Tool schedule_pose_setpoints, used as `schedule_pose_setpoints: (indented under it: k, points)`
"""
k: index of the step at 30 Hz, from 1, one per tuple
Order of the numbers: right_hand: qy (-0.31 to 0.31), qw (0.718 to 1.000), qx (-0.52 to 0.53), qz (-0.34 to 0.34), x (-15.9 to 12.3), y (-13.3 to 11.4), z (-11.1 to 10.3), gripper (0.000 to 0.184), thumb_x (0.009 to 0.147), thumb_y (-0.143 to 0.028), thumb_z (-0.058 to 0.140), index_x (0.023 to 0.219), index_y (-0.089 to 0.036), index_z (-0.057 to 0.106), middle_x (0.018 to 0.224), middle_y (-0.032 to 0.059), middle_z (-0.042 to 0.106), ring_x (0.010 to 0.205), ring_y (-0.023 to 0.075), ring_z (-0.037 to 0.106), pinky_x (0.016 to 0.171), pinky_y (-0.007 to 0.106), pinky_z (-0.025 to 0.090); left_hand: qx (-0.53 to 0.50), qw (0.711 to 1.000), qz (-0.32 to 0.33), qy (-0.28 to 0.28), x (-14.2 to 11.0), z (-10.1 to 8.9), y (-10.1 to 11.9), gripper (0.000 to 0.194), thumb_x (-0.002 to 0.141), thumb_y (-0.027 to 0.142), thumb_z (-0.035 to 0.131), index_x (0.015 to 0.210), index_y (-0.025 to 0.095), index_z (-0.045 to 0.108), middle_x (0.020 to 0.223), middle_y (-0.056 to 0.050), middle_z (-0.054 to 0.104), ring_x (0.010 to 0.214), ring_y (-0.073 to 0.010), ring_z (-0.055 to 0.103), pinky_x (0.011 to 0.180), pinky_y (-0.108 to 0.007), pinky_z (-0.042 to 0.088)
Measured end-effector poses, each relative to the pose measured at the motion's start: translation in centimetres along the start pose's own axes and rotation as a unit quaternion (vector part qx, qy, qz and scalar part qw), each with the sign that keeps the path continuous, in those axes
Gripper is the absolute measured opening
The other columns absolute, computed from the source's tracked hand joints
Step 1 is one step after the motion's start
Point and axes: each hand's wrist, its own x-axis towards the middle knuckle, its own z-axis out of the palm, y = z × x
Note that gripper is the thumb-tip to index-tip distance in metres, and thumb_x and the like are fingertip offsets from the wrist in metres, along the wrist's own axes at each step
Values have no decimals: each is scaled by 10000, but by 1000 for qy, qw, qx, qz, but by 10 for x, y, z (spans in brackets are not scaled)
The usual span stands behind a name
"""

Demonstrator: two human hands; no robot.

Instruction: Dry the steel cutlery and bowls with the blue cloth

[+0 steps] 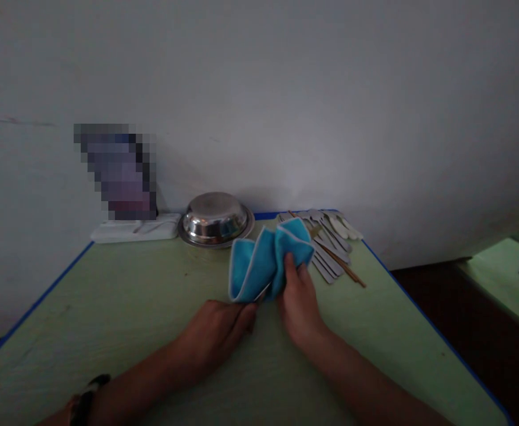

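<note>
My left hand [223, 328] is closed around the near end of a thin metal utensil [264, 291]. Its far part disappears into a folded blue cloth [266, 260] with pale edging, so I cannot make out which kind of cutlery it is. My right hand [301, 302] grips the cloth around the utensil, thumb on top. Just beyond the cloth lies a spread of metal cutlery [330, 269], with spoons [318, 216] among it, partly covered by the cloth. Brown chopsticks [345, 269] rest across the pieces.
An upturned steel bowl [217, 216] stands at the table's back edge. Left of it, a blurred-out upright screen [119, 177] rises over a white power-strip-like base [130, 229]. The pale green table [108, 307] has blue edging and meets a grey wall [259, 106].
</note>
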Motion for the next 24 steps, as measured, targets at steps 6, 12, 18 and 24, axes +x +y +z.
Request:
schedule_pose_setpoints:
  k: [6, 12, 18, 24]
  points:
    - [-11, 997, 2, 75, -4, 0, 7, 265, 753, -433, 573, 899, -218, 624, 878, -17, 682, 832, 126, 608, 777, 240, 450, -79, 997, 15, 7, -2, -5, -2, 422, 936, 358, 244, 652, 179, 499, 545, 32, 502, 489, -94, 485, 525, -208, 387]
    - [45, 984, 162, 52, 44, -27, -8, 107, 775, -311, 566, 791, -205, 573, 750, -49, 671, 700, 99, 619, 720, 250, 497, -74, 995, 41, -54, -2, -12, 2, 436, 939, 350, 242, 623, 179, 488, 540, 40, 492, 504, -91, 474, 599, -219, 392]
    - [143, 970, 194, 42, 60, -37, -19, 155, 834, -275, 471, 705, -215, 532, 573, -93, 608, 517, 76, 562, 562, 214, 480, -125, 989, 34, -68, -2, -12, 0, 428, 934, 380, 245, 641, 177, 482, 554, 37, 475, 513, -92, 461, 579, -210, 399]
    - [64, 979, 138, 137, 1, -7, 14, 190, 765, -408, 548, 732, -221, 537, 604, -52, 614, 538, 111, 571, 515, 237, 471, -131, 991, 7, -19, 2, -5, -5, 411, 911, 375, 247, 614, 178, 454, 560, 26, 490, 532, -98, 464, 565, -211, 405]
